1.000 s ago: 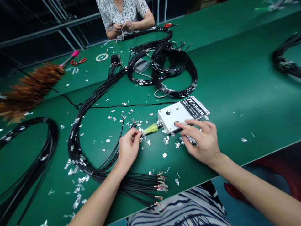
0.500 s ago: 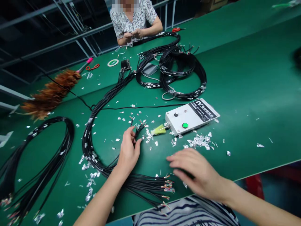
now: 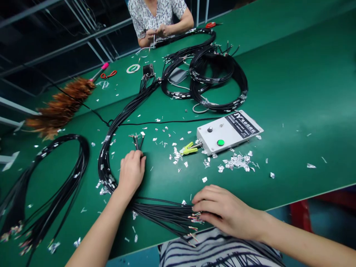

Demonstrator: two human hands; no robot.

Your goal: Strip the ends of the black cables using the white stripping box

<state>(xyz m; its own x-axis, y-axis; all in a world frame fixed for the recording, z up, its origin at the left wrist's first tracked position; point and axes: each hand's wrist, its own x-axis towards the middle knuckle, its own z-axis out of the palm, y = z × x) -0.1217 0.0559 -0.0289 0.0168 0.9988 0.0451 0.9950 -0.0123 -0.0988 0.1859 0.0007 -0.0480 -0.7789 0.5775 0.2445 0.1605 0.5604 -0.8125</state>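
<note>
My left hand point(image 3: 131, 171) is closed around a thin black cable whose stripped end point(image 3: 137, 139) sticks out past my fingers on the green table. My right hand point(image 3: 222, 209) lies near the table's front edge, its fingertips pinched on the stripped ends of a black cable bundle point(image 3: 167, 215). A small white control box point(image 3: 229, 131) with a green button and a yellow-green clip point(image 3: 188, 149) at its left end sits beyond my right hand, untouched.
Foil scraps point(image 3: 237, 161) litter the green table point(image 3: 292, 111). Coiled black cables point(image 3: 219, 79) lie farther back, another loop point(image 3: 55, 174) at left. A feather duster point(image 3: 61, 107) and red scissors point(image 3: 108, 75) lie at the far left. A person point(image 3: 158, 18) works opposite.
My right hand left the control box and came down onto the cable ends at the front edge. My left hand drew its cable away from the clip, leftward.
</note>
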